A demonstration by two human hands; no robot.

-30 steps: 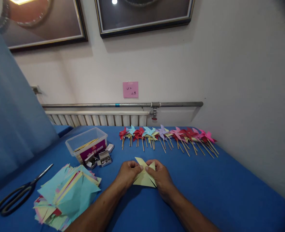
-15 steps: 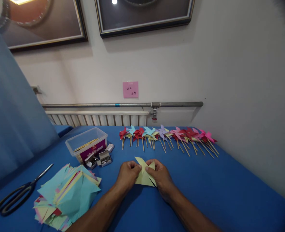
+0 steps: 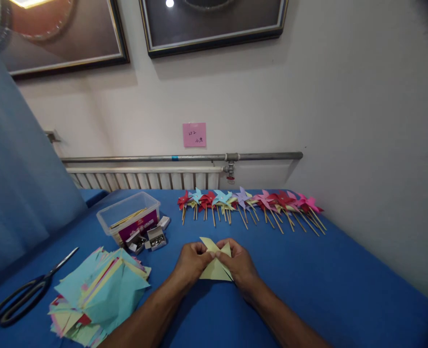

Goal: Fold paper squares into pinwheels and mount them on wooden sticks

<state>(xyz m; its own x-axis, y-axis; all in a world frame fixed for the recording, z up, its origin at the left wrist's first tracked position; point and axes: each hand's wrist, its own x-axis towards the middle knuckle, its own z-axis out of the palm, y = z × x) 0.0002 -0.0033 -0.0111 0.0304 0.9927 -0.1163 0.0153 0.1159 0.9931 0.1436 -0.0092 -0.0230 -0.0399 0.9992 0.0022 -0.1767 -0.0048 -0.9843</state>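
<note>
A pale yellow-green folded paper [image 3: 214,269] lies on the blue table [image 3: 308,280], its corners bent up toward the middle like a pinwheel. My left hand [image 3: 191,262] pinches its left side near the centre. My right hand [image 3: 238,264] pinches the right side, fingertips almost meeting the left ones over the paper's middle. Both forearms come in from the bottom edge.
A row of finished paper pinwheels [image 3: 250,203] on sticks lies at the back by the wall. A clear plastic box with sticks [image 3: 129,216] and small boxes of pins [image 3: 156,238] sit to the left. A stack of coloured paper [image 3: 97,295] and black scissors [image 3: 21,296] lie at the near left.
My fingertips have drawn a little closer together over the paper's centre. The view has shifted slightly; the other things stay put.
</note>
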